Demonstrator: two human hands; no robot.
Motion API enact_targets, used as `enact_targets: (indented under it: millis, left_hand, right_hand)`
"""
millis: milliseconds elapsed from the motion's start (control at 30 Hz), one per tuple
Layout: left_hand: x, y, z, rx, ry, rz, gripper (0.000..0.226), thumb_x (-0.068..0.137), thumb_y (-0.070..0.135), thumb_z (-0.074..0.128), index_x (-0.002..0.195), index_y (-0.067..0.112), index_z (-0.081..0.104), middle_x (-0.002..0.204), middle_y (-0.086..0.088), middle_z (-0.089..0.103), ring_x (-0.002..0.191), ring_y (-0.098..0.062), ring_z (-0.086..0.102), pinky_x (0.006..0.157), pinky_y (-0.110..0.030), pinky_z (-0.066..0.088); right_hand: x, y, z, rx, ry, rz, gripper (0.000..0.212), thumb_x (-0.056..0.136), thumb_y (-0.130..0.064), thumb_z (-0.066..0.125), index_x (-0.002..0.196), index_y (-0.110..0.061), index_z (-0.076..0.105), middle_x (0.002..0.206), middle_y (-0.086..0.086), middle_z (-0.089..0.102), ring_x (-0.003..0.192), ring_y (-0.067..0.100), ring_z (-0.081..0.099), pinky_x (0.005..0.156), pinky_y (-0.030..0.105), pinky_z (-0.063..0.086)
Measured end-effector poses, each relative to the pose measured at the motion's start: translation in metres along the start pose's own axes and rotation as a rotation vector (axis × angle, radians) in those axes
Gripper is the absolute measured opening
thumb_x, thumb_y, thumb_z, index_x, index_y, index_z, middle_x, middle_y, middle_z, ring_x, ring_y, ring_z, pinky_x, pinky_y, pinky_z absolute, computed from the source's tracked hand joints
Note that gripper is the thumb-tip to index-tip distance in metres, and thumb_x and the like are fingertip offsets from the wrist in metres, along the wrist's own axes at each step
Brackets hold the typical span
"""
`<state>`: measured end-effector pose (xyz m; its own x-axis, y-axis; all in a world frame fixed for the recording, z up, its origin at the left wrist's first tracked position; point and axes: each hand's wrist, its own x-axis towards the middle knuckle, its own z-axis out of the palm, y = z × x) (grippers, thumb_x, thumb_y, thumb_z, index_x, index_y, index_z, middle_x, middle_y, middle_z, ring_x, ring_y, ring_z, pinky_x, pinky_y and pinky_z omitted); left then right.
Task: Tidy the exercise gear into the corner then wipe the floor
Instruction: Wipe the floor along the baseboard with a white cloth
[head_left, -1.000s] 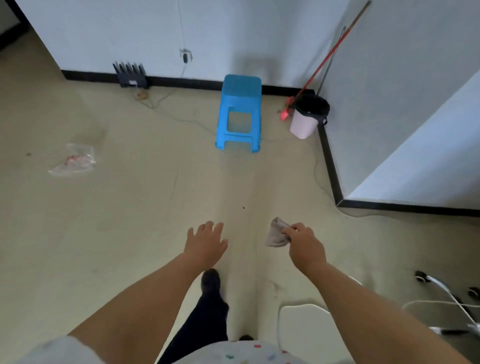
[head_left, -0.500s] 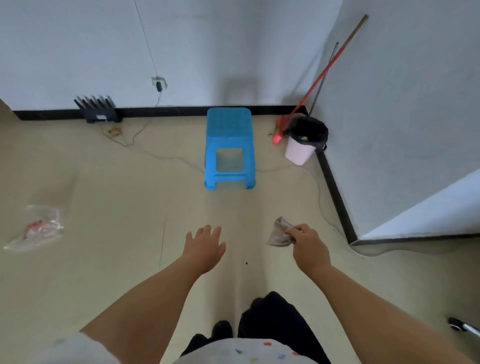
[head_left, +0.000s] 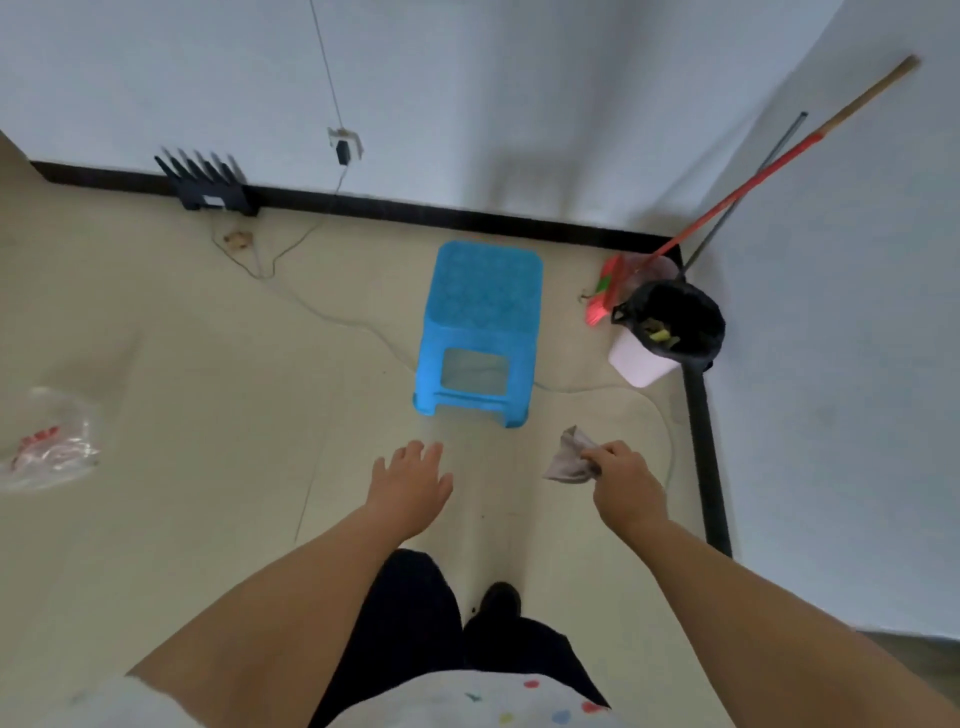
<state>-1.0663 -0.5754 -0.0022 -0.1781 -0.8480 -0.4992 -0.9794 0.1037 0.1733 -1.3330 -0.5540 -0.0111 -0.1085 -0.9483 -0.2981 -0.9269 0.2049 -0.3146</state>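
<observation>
My right hand (head_left: 626, 483) is closed on a crumpled grey cloth (head_left: 569, 457), held above the beige floor (head_left: 208, 509). My left hand (head_left: 413, 486) is open, palm down, fingers spread, holding nothing. Both hands hover just in front of a blue plastic stool (head_left: 480, 332) that stands near the room's corner. No exercise gear is visible in this view.
A white bin with a black liner (head_left: 662, 338) sits in the corner beside a red broom (head_left: 727, 200) leaning on the wall. A black router (head_left: 208, 184) and thin cables (head_left: 322, 312) lie along the back wall. A clear plastic bag (head_left: 47, 452) is at the left.
I have walked closer to the corner; the stool, bin and broom now look nearer and larger. My hands keep the same pose, the right one still holding the cloth.
</observation>
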Motion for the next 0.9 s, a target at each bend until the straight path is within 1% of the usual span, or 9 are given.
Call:
enact_targets:
  millis: [133,233,333,467,600,700,767,833,900]
  left_hand:
    - [0.066,-0.017,-0.017,0.01,-0.057,-0.022,0.048,0.098,0.038,0.034,0.142,0.018,0.033,0.141,-0.006,0.039,0.128,-0.025,0.04,0.107,-0.04,0.029]
    - [0.131,-0.037,-0.028,0.027,-0.106,0.011,0.049,0.099,0.038,0.032,0.143,0.018,0.03,0.142,-0.005,0.038,0.129,-0.024,0.039,0.108,-0.041,0.028]
    - [0.201,-0.051,-0.039,0.075,-0.126,0.057,0.048,0.098,0.035,0.034,0.142,0.017,0.031,0.141,-0.006,0.038,0.129,-0.024,0.038,0.108,-0.042,0.028]
    - [0.279,-0.061,-0.048,0.057,-0.117,0.086,0.047,0.096,0.033,0.036,0.14,0.015,0.035,0.137,-0.009,0.042,0.126,-0.026,0.042,0.103,-0.04,0.034]
    - [0.363,-0.059,-0.033,0.102,-0.095,0.134,0.055,0.093,0.039,0.023,0.141,0.016,0.032,0.138,-0.01,0.041,0.127,-0.027,0.042,0.102,-0.04,0.035]
    - [0.412,-0.057,-0.013,0.101,-0.071,0.157,0.052,0.098,0.032,0.034,0.146,0.016,0.024,0.145,-0.011,0.033,0.134,-0.028,0.032,0.109,-0.044,0.026]
    - [0.439,-0.055,-0.002,0.103,-0.029,0.144,0.055,0.099,0.031,0.036,0.149,0.017,0.018,0.152,-0.013,0.022,0.14,-0.027,0.023,0.113,-0.046,0.019]
    - [0.463,-0.054,0.01,0.091,-0.018,0.128,0.058,0.099,0.032,0.036,0.151,0.019,0.013,0.157,-0.012,0.009,0.145,-0.025,0.011,0.116,-0.048,0.012]
    - [0.48,-0.052,0.02,0.088,-0.037,0.108,0.06,0.099,0.032,0.036,0.152,0.02,0.01,0.159,-0.012,0.002,0.147,-0.025,0.003,0.117,-0.049,0.008]
  right_hand:
    - [0.089,-0.026,0.0,0.019,-0.027,-0.041,0.035,0.089,-0.002,0.047,0.114,-0.018,0.065,0.116,0.004,0.055,0.1,0.025,0.051,0.074,0.034,0.048]
    - [0.154,-0.046,0.014,0.112,0.002,0.026,0.033,0.089,-0.002,0.05,0.113,-0.017,0.067,0.113,0.003,0.057,0.1,0.025,0.054,0.072,0.031,0.045]
    - [0.209,-0.061,0.035,0.246,-0.016,0.083,0.032,0.091,-0.004,0.052,0.113,-0.02,0.069,0.109,0.0,0.058,0.098,0.023,0.058,0.076,0.031,0.047]
    - [0.276,-0.072,0.045,0.257,-0.038,0.116,0.03,0.093,-0.005,0.05,0.114,-0.016,0.068,0.114,0.005,0.058,0.102,0.025,0.057,0.083,0.034,0.047]
    - [0.363,-0.069,0.068,0.232,-0.021,0.087,0.032,0.09,-0.002,0.05,0.113,-0.014,0.068,0.113,0.008,0.058,0.103,0.026,0.055,0.082,0.037,0.047]
    - [0.418,-0.067,0.096,0.209,-0.026,0.007,0.029,0.093,-0.007,0.05,0.115,-0.015,0.066,0.117,0.004,0.056,0.11,0.025,0.051,0.082,0.035,0.046]
    - [0.446,-0.064,0.112,0.192,-0.021,-0.025,0.032,0.093,-0.006,0.048,0.12,-0.016,0.063,0.126,0.002,0.053,0.117,0.022,0.044,0.084,0.032,0.042]
    - [0.465,-0.059,0.13,0.111,-0.029,-0.057,0.041,0.092,-0.002,0.048,0.128,-0.017,0.057,0.137,0.003,0.046,0.125,0.024,0.038,0.088,0.035,0.042]
    - [0.472,-0.053,0.148,0.048,-0.044,-0.096,0.047,0.091,-0.003,0.048,0.136,-0.016,0.05,0.147,0.007,0.038,0.133,0.03,0.034,0.096,0.041,0.041]
